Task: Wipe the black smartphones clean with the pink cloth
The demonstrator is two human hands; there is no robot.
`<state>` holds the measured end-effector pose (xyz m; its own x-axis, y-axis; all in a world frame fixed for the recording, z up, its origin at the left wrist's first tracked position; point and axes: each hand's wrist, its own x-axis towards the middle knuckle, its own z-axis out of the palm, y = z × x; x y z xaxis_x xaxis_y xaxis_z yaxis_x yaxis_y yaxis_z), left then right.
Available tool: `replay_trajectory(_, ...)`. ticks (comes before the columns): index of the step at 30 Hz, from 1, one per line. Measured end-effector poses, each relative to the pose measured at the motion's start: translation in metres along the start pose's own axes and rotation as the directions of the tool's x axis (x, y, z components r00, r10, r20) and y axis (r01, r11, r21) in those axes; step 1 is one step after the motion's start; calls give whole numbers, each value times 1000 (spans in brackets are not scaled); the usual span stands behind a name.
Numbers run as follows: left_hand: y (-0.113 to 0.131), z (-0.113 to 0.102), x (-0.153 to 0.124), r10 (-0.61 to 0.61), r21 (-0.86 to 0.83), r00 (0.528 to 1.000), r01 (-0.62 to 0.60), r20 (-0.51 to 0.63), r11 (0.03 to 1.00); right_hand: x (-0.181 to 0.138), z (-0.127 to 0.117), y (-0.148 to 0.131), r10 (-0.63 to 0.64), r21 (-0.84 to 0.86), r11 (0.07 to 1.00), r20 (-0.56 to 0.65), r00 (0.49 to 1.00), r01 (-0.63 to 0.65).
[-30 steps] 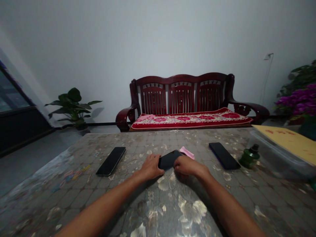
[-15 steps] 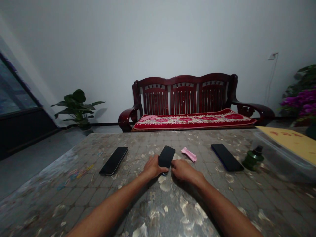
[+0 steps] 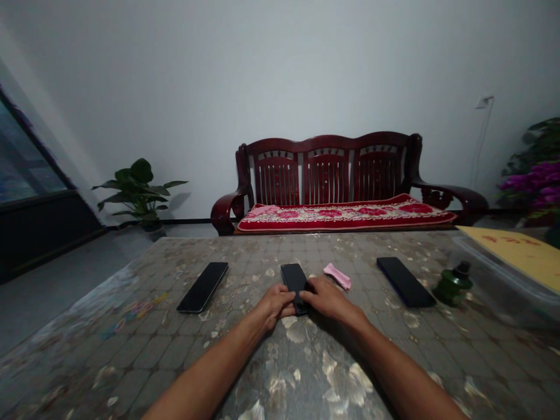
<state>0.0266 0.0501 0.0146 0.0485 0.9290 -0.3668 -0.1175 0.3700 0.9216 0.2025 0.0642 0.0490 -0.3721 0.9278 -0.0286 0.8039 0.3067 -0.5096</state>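
Note:
A small black smartphone (image 3: 294, 276) lies between my two hands near the middle of the table. My left hand (image 3: 276, 304) grips its left edge and near corner, thumb over the lower end. On the other side, my right hand (image 3: 324, 296) closes around the right edge with its thumb on the near part of the screen. Just right of my right hand rests a folded pink cloth (image 3: 337, 276). A larger black phone (image 3: 203, 287) lies flat to the left, and another dark phone (image 3: 405, 282) with a bluish edge lies to the right.
The table (image 3: 245, 373) has a patterned grey cover. Coloured rubber bands (image 3: 139, 309) lie at left. On the right stand a green bottle (image 3: 453, 286) with a black cap and a clear plastic box (image 3: 490, 286) under a yellow sheet (image 3: 511, 248). Behind is a wooden bench (image 3: 328, 169).
The small phone has turned from leaning right to leaning slightly left. My right hand has come onto its right edge, thumb over the screen; my left hand has shifted lower along it.

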Motion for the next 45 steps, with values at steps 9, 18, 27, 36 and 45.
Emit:
replay_trajectory(9,-9,6,-3,69,-123,995,-78,-77,989,-11,16,-15,-31,75,996,-99,995,39)
replay_trajectory(18,-11,9,-11,173,-156,984,-179,-51,971,-7,40,-21,1,91,996,-267,964,24)
replay_trajectory(27,-7,10,-7,231,-185,972,-220,41,958,8,58,-9,-12,174,977,-525,851,121)
replay_trajectory(36,-3,-6,9,372,-7,918,-376,-134,926,20,13,13,133,197,980,-589,797,-18)
replay_trajectory(45,-4,-9,14,414,191,900,-387,-134,902,17,-64,68,355,130,928,-589,726,-349)
